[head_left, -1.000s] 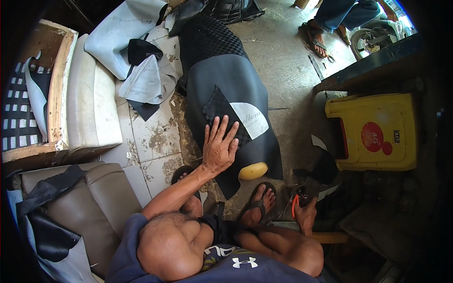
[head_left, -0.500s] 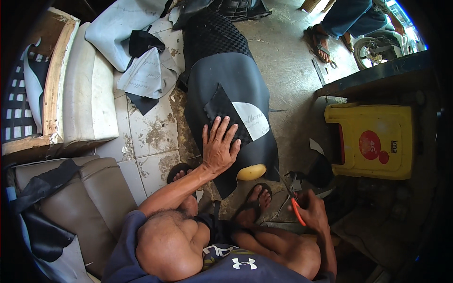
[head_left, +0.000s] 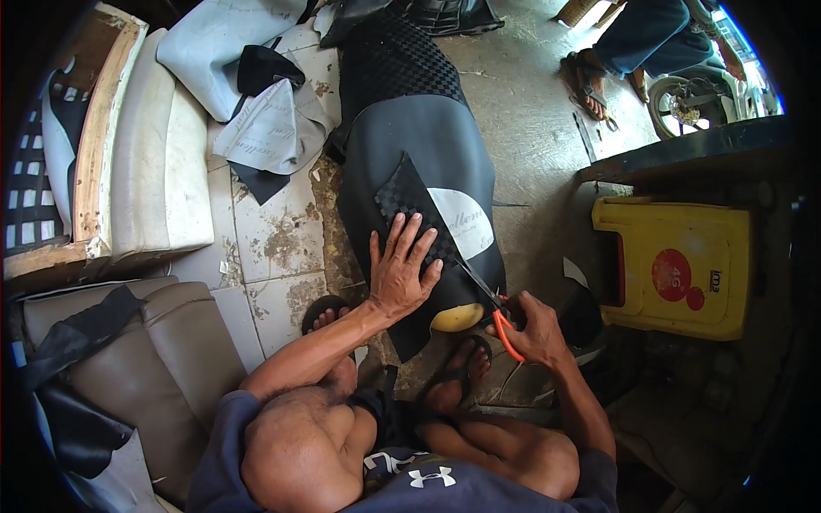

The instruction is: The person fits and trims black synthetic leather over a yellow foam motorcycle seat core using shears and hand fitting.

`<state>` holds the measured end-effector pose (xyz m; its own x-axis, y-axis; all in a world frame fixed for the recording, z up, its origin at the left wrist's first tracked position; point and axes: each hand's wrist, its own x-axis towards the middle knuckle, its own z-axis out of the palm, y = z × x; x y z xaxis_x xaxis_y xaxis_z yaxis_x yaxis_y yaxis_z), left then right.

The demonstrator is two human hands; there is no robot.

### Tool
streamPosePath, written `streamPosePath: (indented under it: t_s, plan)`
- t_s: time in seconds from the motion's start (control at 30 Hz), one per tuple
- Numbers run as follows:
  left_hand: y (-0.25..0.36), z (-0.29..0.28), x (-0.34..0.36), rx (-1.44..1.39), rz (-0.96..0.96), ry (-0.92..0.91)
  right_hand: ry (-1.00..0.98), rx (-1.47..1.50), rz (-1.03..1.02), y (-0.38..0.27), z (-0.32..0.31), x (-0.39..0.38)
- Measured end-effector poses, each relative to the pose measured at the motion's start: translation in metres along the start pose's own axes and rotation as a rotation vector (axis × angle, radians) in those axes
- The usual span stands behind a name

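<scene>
A long motorcycle seat (head_left: 419, 137) in black covering lies lengthwise before me, checkered at its far end. Yellow foam (head_left: 457, 318) shows at its near end. On top rests a dark checkered piece of vinyl (head_left: 400, 190), beside a white-backed patch (head_left: 464, 227) with printing. My left hand (head_left: 402, 275) presses flat on the checkered piece, fingers spread. My right hand (head_left: 537, 329) grips scissors (head_left: 506, 340) with orange-red handles. Their blades point up and left, lying along the near right edge of the checkered piece; whether they are parted I cannot tell.
White-backed vinyl scraps (head_left: 278, 137) lie on the tiles at left, near a cream cushion (head_left: 162, 162) and a brown padded seat (head_left: 184, 342). At right stand a yellow plastic stool (head_left: 727, 274) and a dark ledge (head_left: 684, 150). Another person's sandalled foot (head_left: 590, 85) is at far right.
My right hand has brought the scissors up and left, from beside my foot to the edge of the checkered piece. My left hand stays flat in nearly the same place.
</scene>
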<state>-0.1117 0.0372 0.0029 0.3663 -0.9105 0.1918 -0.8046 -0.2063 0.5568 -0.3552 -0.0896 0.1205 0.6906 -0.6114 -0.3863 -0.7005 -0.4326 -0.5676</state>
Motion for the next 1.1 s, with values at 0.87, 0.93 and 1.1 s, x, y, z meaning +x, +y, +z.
streamPosePath:
  t_s: [0.87,0.93,1.1]
  plan:
    - [0.001,0.001,0.001,-0.031,-0.027,-0.011,-0.017,0.128,0.032,0.005,0.017,0.023]
    - [0.001,0.001,0.000,-0.037,-0.029,-0.009,-0.035,0.174,0.045,0.008,0.018,0.022]
    - [-0.001,0.003,-0.001,-0.070,-0.032,0.018,-0.084,0.119,0.097,-0.004,0.007,0.022]
